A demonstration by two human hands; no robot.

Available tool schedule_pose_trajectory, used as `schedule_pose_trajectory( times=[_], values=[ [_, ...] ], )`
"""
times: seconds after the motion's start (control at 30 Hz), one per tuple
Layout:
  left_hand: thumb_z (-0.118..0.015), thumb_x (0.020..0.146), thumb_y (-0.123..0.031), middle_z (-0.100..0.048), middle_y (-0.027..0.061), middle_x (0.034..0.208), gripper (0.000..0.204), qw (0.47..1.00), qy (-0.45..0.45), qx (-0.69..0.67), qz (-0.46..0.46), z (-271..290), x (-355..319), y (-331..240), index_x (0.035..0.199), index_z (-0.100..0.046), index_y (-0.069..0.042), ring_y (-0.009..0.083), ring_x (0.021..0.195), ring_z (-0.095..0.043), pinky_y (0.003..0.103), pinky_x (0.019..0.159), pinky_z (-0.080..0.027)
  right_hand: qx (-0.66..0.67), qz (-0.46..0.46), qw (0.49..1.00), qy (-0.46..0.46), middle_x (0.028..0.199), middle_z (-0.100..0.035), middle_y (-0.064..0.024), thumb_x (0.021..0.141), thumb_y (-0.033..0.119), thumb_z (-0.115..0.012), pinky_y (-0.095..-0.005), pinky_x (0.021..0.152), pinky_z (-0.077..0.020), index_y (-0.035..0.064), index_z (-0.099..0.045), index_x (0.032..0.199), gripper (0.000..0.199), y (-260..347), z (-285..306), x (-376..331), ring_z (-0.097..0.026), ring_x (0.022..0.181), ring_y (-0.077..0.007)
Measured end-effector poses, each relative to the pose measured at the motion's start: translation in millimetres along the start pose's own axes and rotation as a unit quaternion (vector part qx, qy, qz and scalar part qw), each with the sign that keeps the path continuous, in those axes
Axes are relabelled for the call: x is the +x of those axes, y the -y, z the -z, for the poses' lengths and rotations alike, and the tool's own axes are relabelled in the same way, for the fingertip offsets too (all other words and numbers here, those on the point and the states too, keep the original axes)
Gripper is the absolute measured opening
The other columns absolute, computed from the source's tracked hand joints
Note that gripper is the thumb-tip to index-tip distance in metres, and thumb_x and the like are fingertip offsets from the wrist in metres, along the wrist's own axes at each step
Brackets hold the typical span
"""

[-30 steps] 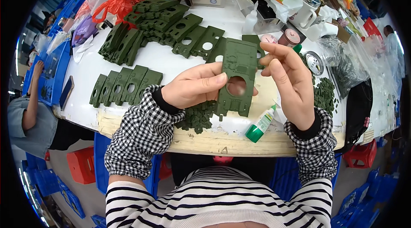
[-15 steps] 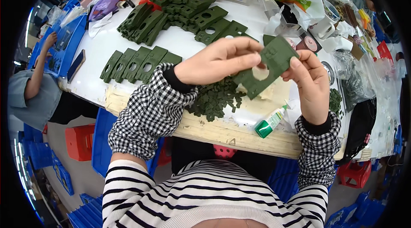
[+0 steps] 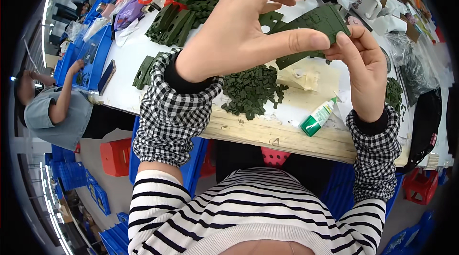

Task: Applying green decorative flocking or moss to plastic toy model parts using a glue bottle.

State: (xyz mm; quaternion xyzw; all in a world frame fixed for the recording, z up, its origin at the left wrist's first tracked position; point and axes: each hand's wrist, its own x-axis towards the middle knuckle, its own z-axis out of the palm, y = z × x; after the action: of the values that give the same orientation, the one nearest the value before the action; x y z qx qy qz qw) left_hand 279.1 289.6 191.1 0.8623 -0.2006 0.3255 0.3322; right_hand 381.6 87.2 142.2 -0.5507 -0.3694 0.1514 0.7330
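Observation:
My right hand (image 3: pixel 366 66) pinches the near right edge of a dark green plastic model plate (image 3: pixel 327 20), held tilted above the table. In front of the plate my left hand (image 3: pixel 234 32) is raised, fingers stretched out and thumb pointing right across the plate's face. Whether that thumb touches the plate I cannot tell. Much of the plate, including its round hole, is hidden behind the left hand. Below lie a heap of small dark green pieces (image 3: pixel 251 90), a pale yellow block (image 3: pixel 301 80) and a glue bottle (image 3: pixel 318 118) with green liquid.
Stacked green plates (image 3: pixel 172 25) lie at the back left, with more plates (image 3: pixel 143 73) nearer. A phone (image 3: pixel 106 77) rests by the left edge. Bags and a mug (image 3: pixel 368 4) crowd the back right. Another person (image 3: pixel 60 109) works at the far left.
My left hand has come off the plate's side, risen and spread its fingers. The right hand has tilted the plate flatter and still holds it. The whole view has shifted slightly.

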Motion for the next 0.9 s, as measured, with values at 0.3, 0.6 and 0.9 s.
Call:
schedule_pose_trajectory(
  times=[0.3, 0.6, 0.9],
  values=[
    [-0.086, 0.072, -0.019, -0.067, 0.0110, 0.112, 0.068, 0.982, 0.148, 0.082, 0.082, -9.5, 6.7, -15.5, 0.128, -0.054, 0.003, 0.0193, 0.106, -0.064, 0.033, 0.097, -0.049, -0.029, 0.055, 0.998, 0.023, 0.094, -0.066, -0.0067, 0.095, 0.015, -0.063, -0.0243, 0.076, -0.0536, -0.0027, -0.059, 0.106, 0.021, -7.5, -4.2, -4.9, -0.065, 0.083, -0.0107],
    [-0.079, 0.076, -0.007, -0.068, 0.0092, 0.103, 0.049, 0.988, 0.017, -0.022, 0.151, 4.3, 13.0, -15.3, 0.120, -0.058, 0.003, 0.0153, 0.095, -0.065, 0.030, 0.089, -0.052, -0.061, 0.013, 0.993, 0.102, 0.102, -0.066, -0.0141, 0.091, 0.021, -0.066, -0.0290, 0.075, -0.0542, -0.0056, -0.059, 0.114, 0.036, -18.2, -23.1, -4.6, -0.065, 0.088, -0.0175],
    [-0.072, 0.081, 0.004, -0.063, 0.0127, 0.113, 0.050, 0.970, -0.079, -0.140, 0.185, 12.9, 31.6, -24.4, 0.126, -0.049, 0.009, 0.0157, 0.102, -0.063, 0.027, 0.091, -0.051, -0.060, -0.096, 0.956, 0.272, 0.104, -0.068, -0.0229, 0.087, 0.010, -0.061, -0.0343, 0.076, -0.0562, -0.0073, -0.060, 0.118, 0.036, -33.5, -104.2, 6.7, -0.070, 0.090, -0.0251]
  ],
)
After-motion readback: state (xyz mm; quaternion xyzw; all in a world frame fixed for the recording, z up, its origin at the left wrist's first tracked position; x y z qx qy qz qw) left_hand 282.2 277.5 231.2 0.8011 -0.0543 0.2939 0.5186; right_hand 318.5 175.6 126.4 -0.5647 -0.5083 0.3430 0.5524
